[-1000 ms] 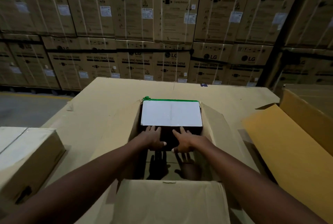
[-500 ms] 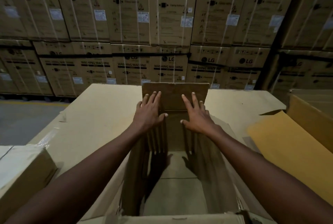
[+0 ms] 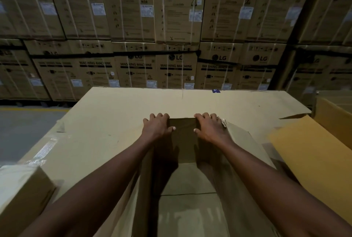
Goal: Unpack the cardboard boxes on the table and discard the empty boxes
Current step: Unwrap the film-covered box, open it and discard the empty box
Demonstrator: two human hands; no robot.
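Fingers (image 3: 160, 116) of both hands are curled over the far top edge of the open cardboard box (image 3: 182, 141), fingers held close together and hooked past the rim, thumbs pressed on the inner face of that wall. Only one view, the head camera, so depth is a read, not a measurement. Left hand (image 3: 157, 127) grips the left part of the far wall, right hand (image 3: 209, 128) the right part, next to a crumpled, torn corner (image 3: 223, 122). Box sits on the cardboard-covered table (image 3: 106, 122), directly in front of the person, mouth up, forearms reaching across it. Inside looks bare: floor seam visible, no contents seen, though the near end is cut off by the frame edge. Grip likely serves to fold or drag the far wall, i.e. collapse or lift the empty for discard; two-handed symmetric hold keeps a floppy wall from twisting. Right side flap (image 3: 245, 153) leans outward. Another open box (image 3: 312, 156) is just beside it on the right, flap spread out. A closed box (image 3: 21, 194) sits at the near left corner, probably still to unpack. Stacked washing machine cartons (image 3: 177, 27) behind the table, not part of the job.
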